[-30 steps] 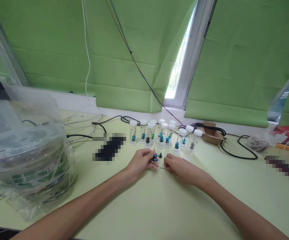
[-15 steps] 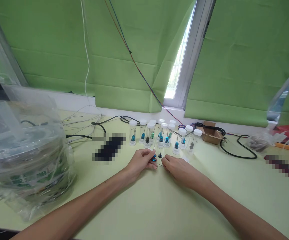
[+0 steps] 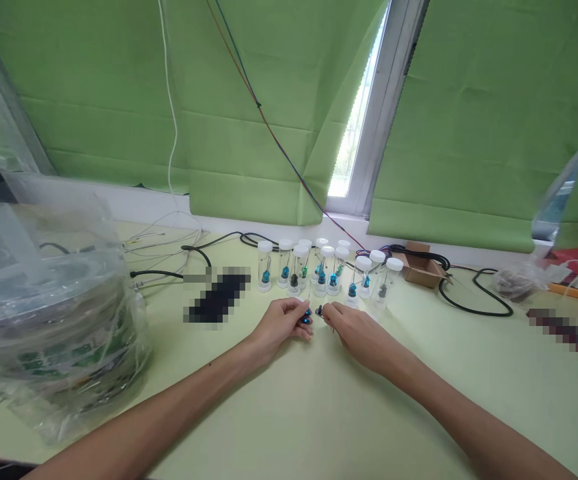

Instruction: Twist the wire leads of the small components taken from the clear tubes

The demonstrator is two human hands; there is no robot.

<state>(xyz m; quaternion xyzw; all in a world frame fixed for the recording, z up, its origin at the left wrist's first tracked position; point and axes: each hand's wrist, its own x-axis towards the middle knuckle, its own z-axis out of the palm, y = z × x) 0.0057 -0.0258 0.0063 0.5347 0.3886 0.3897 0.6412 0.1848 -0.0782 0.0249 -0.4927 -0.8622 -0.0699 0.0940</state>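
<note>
My left hand (image 3: 283, 320) is closed with thumb and fingers around a small shiny blue metal part (image 3: 306, 321), from which a thin metal rod points up. My right hand (image 3: 351, 327) is pinched, and a short piece of a thin dark rod (image 3: 333, 329) sticks out below its fingers. The fingertips of that hand are at a small black part (image 3: 319, 311) on the table; whether they grip it I cannot tell. Just behind both hands stand several clear tubes with white caps (image 3: 351, 283), holding small blue, green or dark parts with thin rods.
A large plastic-wrapped spool (image 3: 59, 320) sits at the left of the pale table (image 3: 289, 413). An open cardboard box (image 3: 423, 272) and black cable (image 3: 473, 312) lie at the back right. Green blinds (image 3: 253, 153) hang behind. Two pixelated patches cover things on the table.
My right hand has shifted slightly left, its fingers now reaching the small black part. The thin rod in it has swung from pointing left to pointing down. My left hand is nearly still.
</note>
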